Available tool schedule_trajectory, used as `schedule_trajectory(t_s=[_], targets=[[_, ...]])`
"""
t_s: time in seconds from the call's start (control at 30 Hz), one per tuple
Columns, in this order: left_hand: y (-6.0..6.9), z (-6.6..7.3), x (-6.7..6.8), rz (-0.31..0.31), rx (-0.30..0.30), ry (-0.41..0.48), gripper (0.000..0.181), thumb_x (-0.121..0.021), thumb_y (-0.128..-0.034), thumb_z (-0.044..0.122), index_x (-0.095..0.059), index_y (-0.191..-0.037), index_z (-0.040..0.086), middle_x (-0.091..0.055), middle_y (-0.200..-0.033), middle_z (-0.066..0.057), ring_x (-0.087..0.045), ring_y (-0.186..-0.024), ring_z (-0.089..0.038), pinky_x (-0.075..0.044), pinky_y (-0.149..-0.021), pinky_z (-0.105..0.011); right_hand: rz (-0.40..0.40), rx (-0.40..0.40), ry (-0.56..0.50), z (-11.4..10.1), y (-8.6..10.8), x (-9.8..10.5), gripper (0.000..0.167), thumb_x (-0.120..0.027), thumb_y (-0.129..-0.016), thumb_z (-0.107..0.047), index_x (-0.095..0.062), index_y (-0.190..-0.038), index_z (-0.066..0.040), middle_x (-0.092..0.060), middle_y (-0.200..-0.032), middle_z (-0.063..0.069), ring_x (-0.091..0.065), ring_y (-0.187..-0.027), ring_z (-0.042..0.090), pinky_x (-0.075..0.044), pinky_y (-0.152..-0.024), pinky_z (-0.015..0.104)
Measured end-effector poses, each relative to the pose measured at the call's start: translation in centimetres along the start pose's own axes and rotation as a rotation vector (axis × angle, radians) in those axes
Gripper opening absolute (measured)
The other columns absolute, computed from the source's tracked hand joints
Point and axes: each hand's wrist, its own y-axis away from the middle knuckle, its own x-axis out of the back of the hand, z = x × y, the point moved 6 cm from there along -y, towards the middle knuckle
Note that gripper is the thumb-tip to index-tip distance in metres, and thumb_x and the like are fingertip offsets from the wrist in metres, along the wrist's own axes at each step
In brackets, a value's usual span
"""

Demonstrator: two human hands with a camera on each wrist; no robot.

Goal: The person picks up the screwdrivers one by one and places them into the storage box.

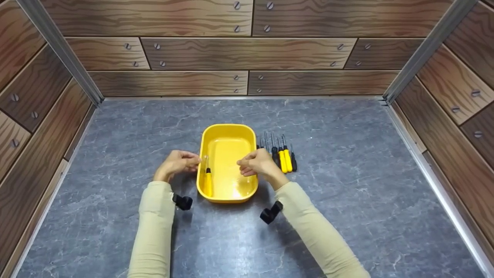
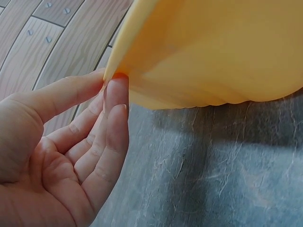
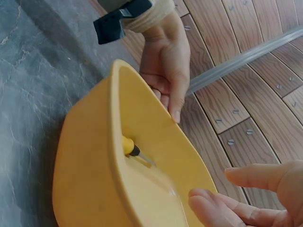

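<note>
Near the middle of the bench (image 1: 347, 185), slightly toward its left edge, a yellow tub (image 1: 228, 133), upright, long sides facing the left and right edges. Pinching the tub's left rim about midway along, thumb on the rim and fingers against the outer side, with the left hand (image 1: 178, 164). Over the right rim, the right hand (image 1: 258, 162), thumb and fingers apart and loosely bent, fingertips above the inside; cannot tell whether touching the rim. Inside the tub, lying along the left wall toward the near end, a yellow-handled driver (image 1: 208, 183), tip toward the bench's back edge, black collar between handle and shaft. Just beyond the right rim, toward the bench's right edge, a row of drivers (image 1: 288, 160), tips toward the back edge; two with yellow handles between black ones, some partly hidden behind the right hand. Around both arms, pale sleeves (image 1: 155, 227), with a black mount (image 1: 184, 202) at each wrist. Along the left, back and right edges, plank walls (image 1: 247, 54); at the two back corners, metal strips (image 1: 429, 50).
</note>
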Motion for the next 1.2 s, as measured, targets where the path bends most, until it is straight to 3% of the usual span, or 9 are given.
schedule_trajectory(t_s=[0.6,0.87,1.2], targets=[[0.2,0.1,0.1,0.001,0.002,-0.014,0.04,-0.065,-0.0904,0.013,-0.059,-0.12,-0.014,-0.067,-0.072,0.008,-0.064,-0.067,-0.004,-0.062,-0.078,-0.028,0.031,-0.013,-0.072,0.5,-0.1,2.8,0.024,-0.067,-0.087,-0.005,-0.064,-0.102,0.013,-0.064,-0.061,0.003,-0.064,-0.05,0.008,-0.06,-0.055,0.022],[0.1,0.0,0.1,0.0,0.002,-0.01,0.04,-0.065,-0.0908,0.013,-0.058,-0.12,-0.013,-0.067,-0.073,0.007,-0.064,-0.068,-0.004,-0.061,-0.078,-0.026,0.057,-0.018,-0.103,1.6,-0.3,4.6,0.02,-0.065,-0.087,-0.004,-0.062,-0.1,0.012,-0.064,-0.059,0.001,-0.065,-0.051,0.009,-0.062,-0.061,0.028],[0.2,0.1,0.0,-0.009,0.004,0.005,0.041,-0.063,-0.0917,0.012,-0.057,-0.122,-0.014,-0.066,-0.071,0.008,-0.064,-0.067,-0.004,-0.061,-0.077,-0.026,0.079,-0.033,-0.134,2.9,-0.5,6.5,0.03,-0.063,-0.089,-0.003,-0.059,-0.11,0.017,-0.063,-0.058,0.0,-0.063,-0.05,0.007,-0.061,-0.058,0.023]])
